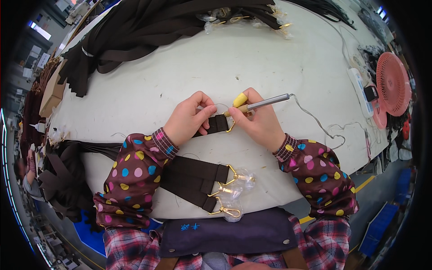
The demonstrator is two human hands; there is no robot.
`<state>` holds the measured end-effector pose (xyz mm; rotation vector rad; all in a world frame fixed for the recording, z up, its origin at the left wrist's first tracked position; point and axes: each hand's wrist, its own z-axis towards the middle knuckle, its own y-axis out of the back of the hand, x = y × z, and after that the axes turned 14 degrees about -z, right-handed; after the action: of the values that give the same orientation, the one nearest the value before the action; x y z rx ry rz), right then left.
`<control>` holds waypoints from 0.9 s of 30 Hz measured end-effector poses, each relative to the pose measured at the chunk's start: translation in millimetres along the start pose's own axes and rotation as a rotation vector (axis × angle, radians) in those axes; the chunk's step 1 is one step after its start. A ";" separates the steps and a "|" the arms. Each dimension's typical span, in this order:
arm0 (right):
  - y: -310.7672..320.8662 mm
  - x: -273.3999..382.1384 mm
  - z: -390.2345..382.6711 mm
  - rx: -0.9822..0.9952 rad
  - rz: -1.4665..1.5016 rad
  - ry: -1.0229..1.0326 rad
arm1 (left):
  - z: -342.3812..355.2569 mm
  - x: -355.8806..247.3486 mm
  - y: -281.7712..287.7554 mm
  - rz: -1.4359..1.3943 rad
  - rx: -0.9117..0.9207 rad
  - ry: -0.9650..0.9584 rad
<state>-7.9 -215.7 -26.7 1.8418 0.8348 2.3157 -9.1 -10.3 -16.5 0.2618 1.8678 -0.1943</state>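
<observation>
My left hand (189, 114) is closed around a dark brown webbing strap (219, 123), with thumb and index finger pinched together above it. A gold metal clasp (230, 126) sits at the strap's end, partly behind my right fingers. In my right hand (261, 123) is a corded pen-shaped tool like a soldering iron (270, 101), its metal barrel pointing up to the right. The tool's other end is near the strap end; whether it touches cannot be made out. A yellow finger cover (240, 100) is on one right finger. A fine thread (221, 105) loops between my hands.
Several finished-looking straps (189, 182) with gold snap hooks (231, 211) in clear plastic lie close to me. A large pile of dark straps (135, 31) covers the table's far left. At right are a pink fan (393, 78), a white power strip (360, 92) and the tool's cord (310, 114).
</observation>
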 end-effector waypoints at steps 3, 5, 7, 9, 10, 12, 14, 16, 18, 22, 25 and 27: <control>-2.1 -2.5 1.1 0.009 -0.040 0.010 | 1.9 3.5 2.7 -0.093 0.009 -0.006; -2.4 -2.4 1.5 0.017 -0.067 0.009 | 2.5 4.7 3.6 -0.119 0.016 -0.003; -2.4 -1.2 1.8 0.016 -0.104 0.015 | 2.8 6.3 4.6 -0.126 0.023 -0.002; -2.1 -0.7 2.2 0.013 -0.114 0.013 | 3.7 7.6 4.3 -0.135 0.022 -0.006; -2.1 -0.6 2.3 0.012 -0.119 0.013 | 4.0 7.9 4.1 -0.140 0.022 -0.008; -2.3 -0.5 2.4 0.013 -0.123 0.009 | 3.8 7.2 4.2 -0.137 0.015 -0.003; -2.8 -0.6 2.6 0.012 -0.126 0.007 | 3.7 6.7 4.1 -0.135 0.012 0.000; -3.7 -1.5 2.8 0.009 -0.127 0.007 | 3.8 6.5 3.8 -0.134 0.010 0.001; -3.7 -2.2 2.7 0.011 -0.127 0.007 | 3.9 6.2 3.1 -0.129 0.013 -0.004; -4.2 -3.5 2.7 0.008 -0.131 0.015 | 3.5 6.7 3.7 -0.124 0.023 -0.011; -3.8 -0.2 3.6 0.016 -0.133 0.016 | 0.8 5.4 4.5 -0.122 0.003 -0.017; -2.1 -2.1 1.4 0.008 -0.085 0.015 | -3.0 -4.4 3.6 0.048 0.002 -0.011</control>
<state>-6.6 -214.2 -29.3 1.7578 0.9070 2.2814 -9.6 -6.4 -11.5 0.3058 1.8486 -0.1640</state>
